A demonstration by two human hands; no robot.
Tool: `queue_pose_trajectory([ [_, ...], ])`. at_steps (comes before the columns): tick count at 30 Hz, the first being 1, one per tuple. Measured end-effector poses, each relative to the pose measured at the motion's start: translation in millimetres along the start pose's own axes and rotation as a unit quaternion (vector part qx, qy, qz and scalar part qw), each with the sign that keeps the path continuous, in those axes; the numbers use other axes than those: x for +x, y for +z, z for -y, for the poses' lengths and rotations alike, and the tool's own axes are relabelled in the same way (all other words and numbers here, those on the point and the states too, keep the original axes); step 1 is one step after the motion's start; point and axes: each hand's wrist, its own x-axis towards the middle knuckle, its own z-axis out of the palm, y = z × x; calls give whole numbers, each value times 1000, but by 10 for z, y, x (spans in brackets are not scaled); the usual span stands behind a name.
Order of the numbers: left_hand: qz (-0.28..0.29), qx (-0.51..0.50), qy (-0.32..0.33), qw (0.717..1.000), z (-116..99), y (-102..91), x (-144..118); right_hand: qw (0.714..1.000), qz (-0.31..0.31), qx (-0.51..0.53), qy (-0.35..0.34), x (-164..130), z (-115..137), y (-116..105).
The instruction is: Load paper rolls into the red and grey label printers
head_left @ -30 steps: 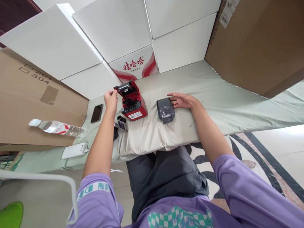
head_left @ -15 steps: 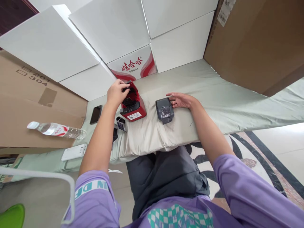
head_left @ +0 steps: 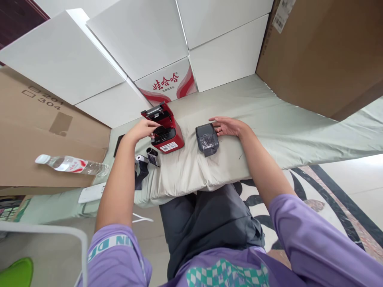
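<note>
The red label printer (head_left: pixel 164 128) sits just left of centre on the pale cloth-covered surface (head_left: pixel 269 119), lid flipped up toward the back, with a white sticker carrying a small code on its near face, too small to read. The left hand (head_left: pixel 143 129) is right against the printer's left side, fingers curled loosely toward the open bay; can't tell if it's actually gripping anything. The right hand (head_left: pixel 229 126) lies flat and relaxed, fingers out, touching the right edge of the grey printer (head_left: pixel 207 138), which sits just right of the red one. A small roll (head_left: pixel 152 155) lies near the cloth's front-left edge, below the red printer. A black phone (head_left: pixel 117 144) peeks out behind the left forearm. In the upper middle, a white box (head_left: pixel 167 83) has red Chinese characters reading 娃哈哈. At left, a cardboard carton (head_left: pixel 36 131) shows "201" and "304", with a water bottle (head_left: pixel 72 164) lying on it. There's lots of bare cloth to the right, up to the big brown box (head_left: pixel 323 52).
</note>
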Motion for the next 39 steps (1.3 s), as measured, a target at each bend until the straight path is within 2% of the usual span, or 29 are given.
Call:
queue_pose_trajectory([
  [2, 45, -10, -32, 998, 36, 30, 77, 1000, -3, 1, 1, -14, 8, 15],
  [5, 69, 46, -6, 997, 54, 64, 208, 1000, -10, 2, 1, -29, 17, 34],
  [8, 150, 138, 20, 979, 8, 43, 326, 1000, -13, -3, 0, -35, 20, 42],
  [11, 235, 196, 7, 952, -51, 7, 432, 1000, -16, -5, 1, -36, 22, 44],
  [14, 266, 202, -4, 942, -72, 17, 519, 1000, -15, -4, 1, -33, 21, 41],
  [17, 266, 209, 10, 941, -87, 73, 554, 1000, -13, -5, -1, -28, 19, 36],
  [20, 240, 244, 19, 939, -128, 99, 503, 1000, -11, -7, 0, -23, 21, 31],
  [23, 188, 258, 40, 947, -161, 19, 353, 1000, -8, -9, 1, -14, 30, 27],
  [28, 71, 200, 100, 972, -137, -328, -73, 1000, -12, -20, 9, -3, 47, 32],
  [31, -12, 167, 69, 984, -52, -619, -404, 999, -19, -32, 7, -7, 53, 36],
  [34, -69, 87, 6, 994, 184, -941, -743, 999, -25, -48, 4, -9, 58, 32],
  [37, -107, -25, -34, 993, 590, -1227, -1016, 998, -28, -61, 5, 0, 61, 17],
  [39, -125, -54, -73, 988, 887, -1359, -1135, 997, -31, -69, 5, 7, 61, 10],
])
